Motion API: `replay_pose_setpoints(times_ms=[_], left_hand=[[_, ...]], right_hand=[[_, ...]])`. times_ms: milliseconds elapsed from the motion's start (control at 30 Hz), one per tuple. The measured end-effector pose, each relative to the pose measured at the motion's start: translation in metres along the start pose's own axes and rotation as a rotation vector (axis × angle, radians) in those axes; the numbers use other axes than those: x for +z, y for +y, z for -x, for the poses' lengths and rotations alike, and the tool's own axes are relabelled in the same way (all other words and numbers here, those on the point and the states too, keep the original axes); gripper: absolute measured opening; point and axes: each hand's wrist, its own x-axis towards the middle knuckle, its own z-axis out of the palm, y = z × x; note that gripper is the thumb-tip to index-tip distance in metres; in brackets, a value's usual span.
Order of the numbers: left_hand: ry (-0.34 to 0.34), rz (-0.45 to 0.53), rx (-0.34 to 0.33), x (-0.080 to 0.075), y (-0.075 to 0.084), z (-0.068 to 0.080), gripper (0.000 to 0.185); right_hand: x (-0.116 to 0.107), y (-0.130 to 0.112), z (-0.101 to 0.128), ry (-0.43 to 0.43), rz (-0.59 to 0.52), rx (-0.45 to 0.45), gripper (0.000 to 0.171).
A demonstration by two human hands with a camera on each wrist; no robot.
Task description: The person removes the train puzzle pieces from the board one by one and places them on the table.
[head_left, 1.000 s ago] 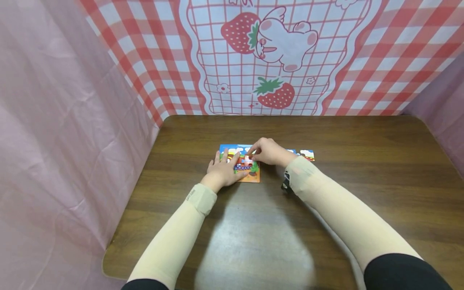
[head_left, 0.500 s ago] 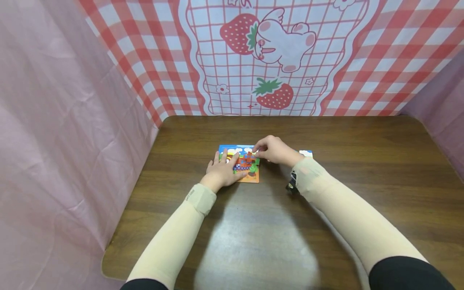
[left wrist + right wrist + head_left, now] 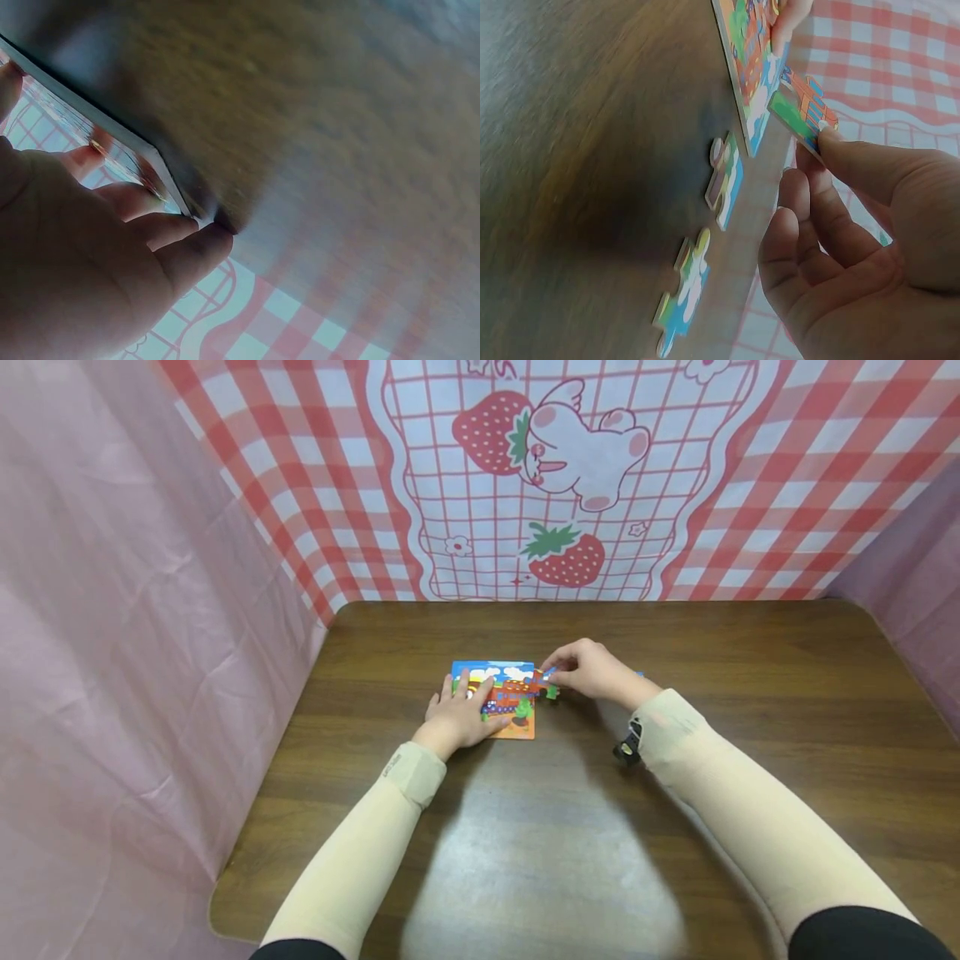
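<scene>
A colourful picture puzzle (image 3: 517, 727) lies in its tray at the middle of the brown table (image 3: 712, 635). My left hand (image 3: 467, 697) rests flat on the puzzle's left part, fingers straight. In the left wrist view the left hand (image 3: 161, 232) presses on the tray's edge (image 3: 120, 146). My right hand (image 3: 555, 675) pinches one puzzle piece (image 3: 550, 685) just right of the tray, slightly above the table. In the right wrist view the right hand (image 3: 814, 146) holds that green and orange piece (image 3: 802, 101) by thumb and fingers, beside the puzzle (image 3: 746, 71).
Two loose pieces (image 3: 724, 180) (image 3: 682, 289) lie on the table right of the tray; in the head view only a blue corner (image 3: 639, 675) shows behind my right hand. Pink curtain (image 3: 112, 610) hangs left, a checked strawberry cloth (image 3: 562, 485) behind.
My right hand has moved from over the puzzle to the right, carrying a piece away from the tray. The left hand has stayed in place.
</scene>
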Motion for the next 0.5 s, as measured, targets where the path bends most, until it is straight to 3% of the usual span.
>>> replay_pose_setpoints(times_ms=[500], left_hand=[[0.007, -0.016, -0.002, -0.001, 0.001, 0.001, 0.083]], right_hand=[[-0.02, 0.025, 0.03, 0.041, 0.007, 0.014, 0.017]])
